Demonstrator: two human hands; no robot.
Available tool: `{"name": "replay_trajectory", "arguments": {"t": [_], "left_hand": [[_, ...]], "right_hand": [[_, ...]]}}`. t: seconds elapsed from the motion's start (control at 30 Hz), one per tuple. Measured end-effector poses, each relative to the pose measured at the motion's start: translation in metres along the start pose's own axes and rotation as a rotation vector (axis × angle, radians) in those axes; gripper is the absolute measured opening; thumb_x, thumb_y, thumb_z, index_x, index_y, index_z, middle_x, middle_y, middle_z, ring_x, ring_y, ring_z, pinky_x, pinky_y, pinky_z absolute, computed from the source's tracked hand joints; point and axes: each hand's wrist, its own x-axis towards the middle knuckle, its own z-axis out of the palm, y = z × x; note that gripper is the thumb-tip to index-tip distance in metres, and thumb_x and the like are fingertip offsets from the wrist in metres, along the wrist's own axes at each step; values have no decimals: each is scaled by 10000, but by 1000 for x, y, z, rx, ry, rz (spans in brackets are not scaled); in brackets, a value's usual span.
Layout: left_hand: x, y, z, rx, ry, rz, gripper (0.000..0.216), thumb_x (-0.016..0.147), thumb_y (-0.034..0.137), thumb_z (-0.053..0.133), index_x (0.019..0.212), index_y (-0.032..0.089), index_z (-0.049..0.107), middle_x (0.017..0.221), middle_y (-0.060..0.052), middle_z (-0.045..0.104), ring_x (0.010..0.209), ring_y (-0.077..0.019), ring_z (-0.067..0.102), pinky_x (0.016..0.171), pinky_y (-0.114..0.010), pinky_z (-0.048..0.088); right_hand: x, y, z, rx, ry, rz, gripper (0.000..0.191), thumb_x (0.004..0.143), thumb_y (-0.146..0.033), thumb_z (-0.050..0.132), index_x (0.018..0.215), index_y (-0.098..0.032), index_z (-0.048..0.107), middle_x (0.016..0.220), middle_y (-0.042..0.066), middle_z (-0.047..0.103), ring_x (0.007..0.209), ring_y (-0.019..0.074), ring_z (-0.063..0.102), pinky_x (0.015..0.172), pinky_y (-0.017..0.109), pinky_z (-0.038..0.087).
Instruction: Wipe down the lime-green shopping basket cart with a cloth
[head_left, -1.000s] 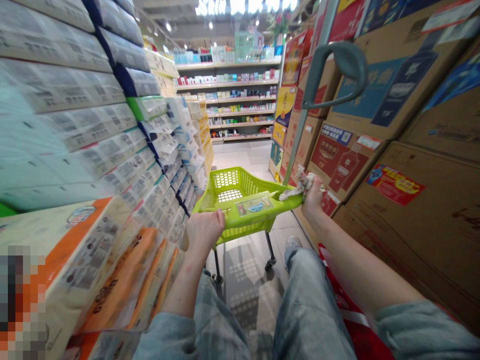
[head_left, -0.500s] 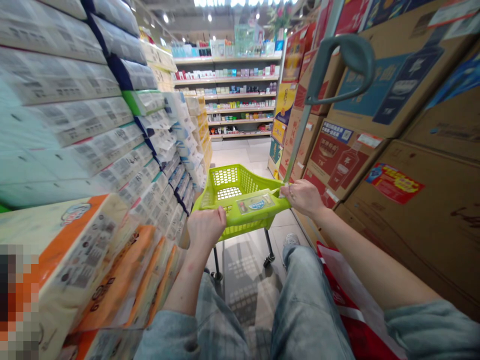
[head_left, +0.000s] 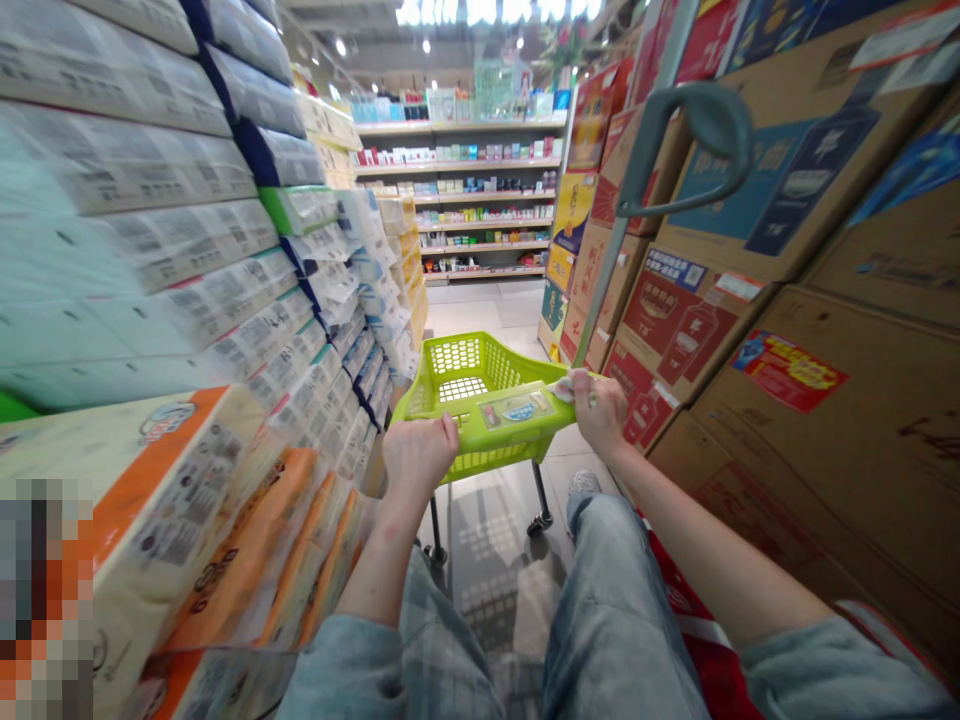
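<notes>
In front of my legs is a lime-green shopping cart (head_left: 517, 366), its perforated basket standing on dark legs with casters. My left hand (head_left: 421, 450) is closed over the left part of its near handle bar. At the bar's right end, my right hand (head_left: 600, 408) has its fingers curled round the edge. A small white crumpled piece (head_left: 564, 388) shows by its fingers; what it is I cannot make out. On the bar between my hands is a clear-covered label (head_left: 517, 408). The part of the basket floor that I can see holds nothing.
Stacked tissue packs (head_left: 180, 240) wall the left side, with orange-and-cream packs (head_left: 247, 550) close by my left arm. Cardboard cartons (head_left: 795, 420) rise on the right. A grey pole with a looped handle (head_left: 686, 150) stands before them. Product shelves (head_left: 487, 185) close off the aisle ahead.
My right hand has turned on the bar, its fingers now curling downward and its wrist drawn inward. My left hand keeps its hold. The cart sits very slightly further right in view.
</notes>
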Motion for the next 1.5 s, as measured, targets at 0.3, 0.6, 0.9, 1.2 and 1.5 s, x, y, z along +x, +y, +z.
{"name": "replay_trajectory", "arguments": {"t": [0.3,0.6,0.9,1.2,1.5], "left_hand": [[-1,7,-3,-27,-1,-8,689,911,375,126,736,118,741,675,-144,694,650,-224,653,606,-319,407],[-1,20,-3,-83,8,-8,686,913,366,132,741,106,742,672,-155,690,658,-236,652,626,-332,418],[1,24,1,-82,57,0,685,918,366,135,724,106,738,656,-145,690,633,-224,649,612,-330,427],[2,23,5,-92,116,47,658,914,370,172,679,123,735,608,-133,677,587,-228,640,567,-327,423],[2,24,6,-97,113,44,662,920,367,171,671,110,729,600,-143,672,590,-228,645,564,-316,413]], "right_hand": [[-45,-7,-6,270,59,-258,396,904,-465,337,1121,-207,544,1183,111,589,1179,266,482,1079,515,250],[-12,-20,-11,119,-109,-128,439,945,-385,288,1180,-160,583,1118,131,651,1068,261,563,970,448,383],[-54,-53,-2,79,-14,-349,522,932,-350,351,1419,-164,324,1392,126,445,1316,260,349,1096,480,252],[4,-55,-8,166,-364,-413,514,973,-376,187,1224,-160,579,1255,93,600,1207,203,514,1052,400,356],[28,-47,-14,60,-603,-306,465,945,-430,273,1150,-169,598,1178,98,637,1126,220,556,945,349,406]]}}
